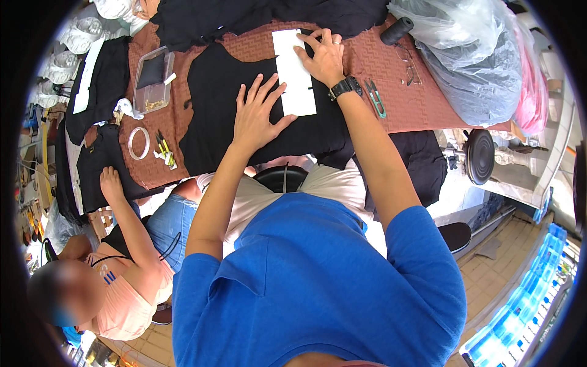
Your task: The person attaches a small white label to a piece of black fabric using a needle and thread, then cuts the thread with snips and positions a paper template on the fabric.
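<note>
A black cut fabric piece (pixel 214 104) lies spread over the table in front of me. On top of it rests a long white card template (pixel 298 88) with small notches along its edges. My left hand (pixel 257 116) is flat on the fabric, fingers spread, its fingertips and thumb at the card's left edge. At the card's upper right edge, my right hand (pixel 324 58) presses down with its fingers apart, a dark watch on the wrist. Green-handled thread snips (pixel 375 99) lie to the right of my right wrist.
A reddish-brown cloth (pixel 428 98) covers the table. To the left are a clear plastic box (pixel 151 79), a white ring (pixel 139 143) and yellow-handled snips (pixel 164 150). A black thread cone (pixel 397 30) and plastic-bagged bundles (pixel 471 61) sit right. A co-worker's hand (pixel 111 183) touches black fabric.
</note>
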The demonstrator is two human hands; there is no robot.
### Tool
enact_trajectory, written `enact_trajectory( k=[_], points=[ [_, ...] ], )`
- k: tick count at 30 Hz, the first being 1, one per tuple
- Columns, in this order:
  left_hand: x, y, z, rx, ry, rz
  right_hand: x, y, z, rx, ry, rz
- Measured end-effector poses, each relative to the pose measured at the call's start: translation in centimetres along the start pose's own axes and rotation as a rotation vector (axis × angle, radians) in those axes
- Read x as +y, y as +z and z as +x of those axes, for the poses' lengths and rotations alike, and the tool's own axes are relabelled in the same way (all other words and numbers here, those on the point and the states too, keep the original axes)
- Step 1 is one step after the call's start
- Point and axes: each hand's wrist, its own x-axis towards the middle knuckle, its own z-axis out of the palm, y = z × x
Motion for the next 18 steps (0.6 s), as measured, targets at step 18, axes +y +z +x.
enact_trajectory(
  k=[18],
  points=[
    [0.07, -0.1, -0.09, 0.005, 0.005, -0.001, -0.05, 0.03, 0.17, 0.042, 0.017, 0.026]
  ],
)
